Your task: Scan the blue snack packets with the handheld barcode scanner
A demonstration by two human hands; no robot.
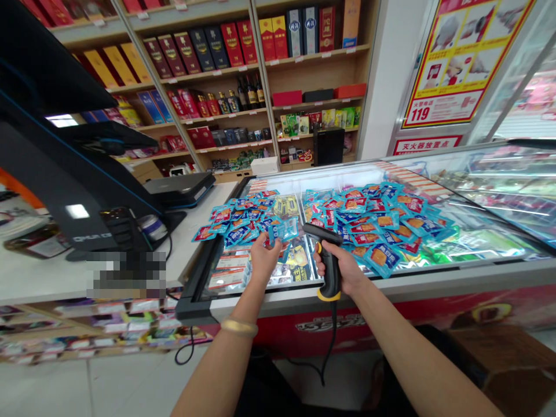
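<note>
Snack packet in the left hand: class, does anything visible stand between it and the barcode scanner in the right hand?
Nothing visible does: the gap between the snack packet in the left hand and the barcode scanner in the right hand looks open. Other packets lie below, on the chest freezer.

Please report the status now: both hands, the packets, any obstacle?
Left hand pinching blue packet; right hand gripping scanner. More packets in two piles on freezer top. Scanner cord hanging down, clear of packets.
</note>
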